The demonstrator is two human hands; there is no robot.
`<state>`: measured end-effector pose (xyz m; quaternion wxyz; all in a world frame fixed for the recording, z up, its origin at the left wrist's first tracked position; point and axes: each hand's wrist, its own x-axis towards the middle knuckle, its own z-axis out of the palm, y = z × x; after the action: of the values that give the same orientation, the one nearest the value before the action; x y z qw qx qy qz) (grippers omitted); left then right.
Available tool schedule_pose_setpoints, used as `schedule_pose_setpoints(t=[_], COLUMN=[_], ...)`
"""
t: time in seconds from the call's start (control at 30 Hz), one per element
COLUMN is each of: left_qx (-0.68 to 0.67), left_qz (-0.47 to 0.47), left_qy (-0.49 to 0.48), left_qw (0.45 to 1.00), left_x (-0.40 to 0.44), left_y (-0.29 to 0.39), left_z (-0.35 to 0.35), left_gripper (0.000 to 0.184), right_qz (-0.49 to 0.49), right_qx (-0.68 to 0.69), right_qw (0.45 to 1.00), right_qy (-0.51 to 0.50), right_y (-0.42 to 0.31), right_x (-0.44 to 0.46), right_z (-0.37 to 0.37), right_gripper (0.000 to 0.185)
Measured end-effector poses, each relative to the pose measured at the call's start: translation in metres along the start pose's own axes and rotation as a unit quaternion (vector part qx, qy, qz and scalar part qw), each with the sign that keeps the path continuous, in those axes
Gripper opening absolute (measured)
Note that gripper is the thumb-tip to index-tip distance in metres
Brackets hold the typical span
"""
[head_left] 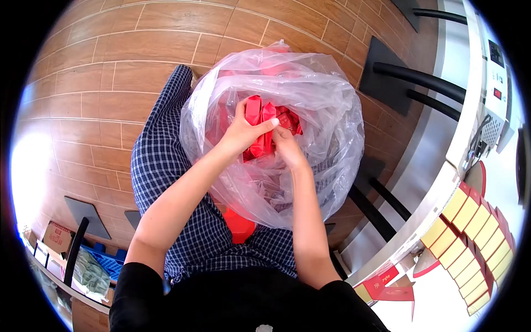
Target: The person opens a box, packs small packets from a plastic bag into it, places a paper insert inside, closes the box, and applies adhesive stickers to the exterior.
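A large clear plastic bag (pixel 332 116) stands wide open between my knees, with crumpled folds round its mouth. Glossy red packets (pixel 253 110) are bunched at its opening, and more red shows dimly through the plastic. My left hand (pixel 245 131) is wrapped round several of these packets, its thumb laid across them. Close beside it, my right hand (pixel 287 146) has its fingers curled in against the red bunch from the right. Its fingertips are partly hidden behind the packets. The packets' exact contents cannot be seen.
At right is a white table (pixel 426 205) bearing rows of yellow-and-red boxes (pixel 470 243) and a white device with a red switch (pixel 497 94). Black table legs (pixel 420 77) rise from floor plates. A blue crate (pixel 105 260) and a cardboard box (pixel 57 238) sit lower left.
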<state>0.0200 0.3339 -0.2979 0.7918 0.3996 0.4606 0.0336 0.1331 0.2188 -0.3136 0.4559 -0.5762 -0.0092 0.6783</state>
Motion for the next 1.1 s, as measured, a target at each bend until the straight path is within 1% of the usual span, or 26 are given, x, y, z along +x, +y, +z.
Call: schedule_pose_setpoints(t=[0.03, 0.07, 0.1, 0.13, 0.17, 0.2, 0.23, 0.3, 0.33, 0.37, 0.43, 0.47, 0.53, 0.6, 0.67, 0.7, 0.77, 0.8, 0.83, 0.9, 0.93, 0.97, 1.0, 1.03, 1.07, 1.1], left_qx=[0.000, -0.025, -0.050, -0.060, -0.060, -0.050, -0.041, -0.015, 0.010, 0.011, -0.034, -0.033, -0.061, -0.056, -0.072, -0.074, -0.074, -0.083, -0.108, -0.130, -0.158, -0.179, -0.215, -0.248, -0.245, -0.241], left_qz=[-0.002, -0.007, -0.012, -0.021, -0.021, -0.013, -0.005, -0.004, -0.002, -0.002, -0.027, -0.027, -0.035, -0.031, -0.026, -0.022, -0.046, -0.052, -0.026, -0.039, -0.028, -0.047, -0.065, -0.082, -0.077, -0.073], left_qy=[-0.001, 0.017, 0.035, 0.035, 0.036, 0.042, 0.049, 0.064, 0.077, 0.079, 0.072, 0.072, 0.063, 0.061, 0.054, 0.050, 0.052, 0.048, 0.028, -0.007, -0.021, -0.035, -0.060, -0.084, -0.097, -0.109], left_qw=[1.000, 1.000, 0.998, 0.997, 0.997, 0.998, 0.998, 0.998, 0.997, 0.997, 0.996, 0.997, 0.996, 0.996, 0.996, 0.996, 0.995, 0.994, 0.993, 0.991, 0.987, 0.982, 0.973, 0.962, 0.961, 0.962], left_x=[0.002, 0.005, 0.006, 0.006, 0.008, 0.012, 0.014, 0.016, 0.016, 0.016, 0.015, 0.014, 0.011, 0.012, 0.010, 0.009, 0.006, 0.000, 0.005, -0.015, -0.019, -0.028, -0.033, -0.040, -0.055, -0.072], left_y=[-0.002, -0.004, -0.004, -0.004, -0.007, -0.014, -0.019, -0.021, -0.021, -0.019, -0.015, -0.011, -0.004, -0.005, -0.001, 0.001, 0.008, 0.016, 0.008, 0.026, 0.023, 0.024, 0.021, 0.016, 0.014, 0.010], left_z=[-0.001, -0.002, -0.002, -0.002, -0.002, -0.003, -0.004, -0.004, -0.004, -0.004, -0.005, -0.005, -0.003, -0.004, -0.005, -0.006, -0.008, -0.007, -0.008, -0.008, -0.010, -0.013, -0.018, -0.021, -0.017, -0.012], left_gripper=[0.087, 0.089, 0.090, 0.091, 0.091, 0.091, 0.091, 0.088, 0.085, 0.085, 0.085, 0.085, 0.083, 0.082, 0.079, 0.079, 0.074, 0.068, 0.066, 0.065, 0.060, 0.054, 0.051, 0.047, 0.047, 0.047], right_qz=[-0.006, -0.041, -0.039, -0.053, -0.067, -0.092, -0.092, -0.009, 0.015, 0.014, 0.050, 0.059, 0.068, 0.078, 0.060, 0.060, 0.010, -0.078, -0.083, -0.148, -0.168, -0.180, -0.216, -0.253, -0.267, -0.358], right_qx=[-0.215, -0.267, -0.266, -0.331, -0.394, -0.543, -0.542, -0.702, -0.738, -0.738, -0.820, -0.839, -0.838, -0.838, -0.779, -0.781, -0.668, -0.632, -0.636, -0.579, -0.541, -0.542, -0.495, -0.446, -0.442, -0.462], right_qw=[0.974, 0.958, 0.959, 0.931, 0.897, 0.811, 0.813, 0.697, 0.667, 0.668, 0.567, 0.538, 0.539, 0.538, 0.624, 0.621, 0.739, 0.759, 0.753, 0.756, 0.765, 0.756, 0.767, 0.776, 0.770, 0.713], right_qy=[0.077, 0.093, 0.094, 0.142, 0.188, 0.196, 0.193, 0.146, 0.101, 0.099, 0.068, 0.058, 0.052, 0.050, 0.022, 0.027, 0.087, 0.134, 0.145, 0.267, 0.307, 0.319, 0.347, 0.368, 0.373, 0.388], right_y=[-0.003, -0.001, 0.006, 0.012, 0.022, 0.035, 0.049, 0.076, 0.089, 0.093, 0.103, 0.104, 0.100, 0.095, 0.088, 0.084, 0.073, 0.061, 0.049, 0.010, 0.002, -0.012, -0.025, -0.028, -0.022, -0.013], right_x=[0.000, 0.002, 0.007, 0.016, 0.026, 0.035, 0.041, 0.051, 0.055, 0.055, 0.051, 0.045, 0.039, 0.032, 0.024, 0.018, 0.005, -0.008, -0.021, -0.056, -0.070, -0.091, -0.115, -0.134, -0.145, -0.153], right_z=[0.000, -0.005, -0.016, -0.027, -0.041, -0.059, -0.065, -0.072, -0.075, -0.070, -0.057, -0.053, -0.046, -0.045, -0.043, -0.042, -0.039, -0.032, -0.025, 0.004, 0.010, 0.023, 0.041, 0.053, 0.057, 0.060], right_gripper=[0.024, 0.023, 0.023, 0.021, 0.020, 0.028, 0.028, 0.037, 0.041, 0.041, 0.037, 0.034, 0.035, 0.036, 0.041, 0.041, 0.048, 0.046, 0.046, 0.043, 0.053, 0.053, 0.057, 0.061, 0.061, 0.059])
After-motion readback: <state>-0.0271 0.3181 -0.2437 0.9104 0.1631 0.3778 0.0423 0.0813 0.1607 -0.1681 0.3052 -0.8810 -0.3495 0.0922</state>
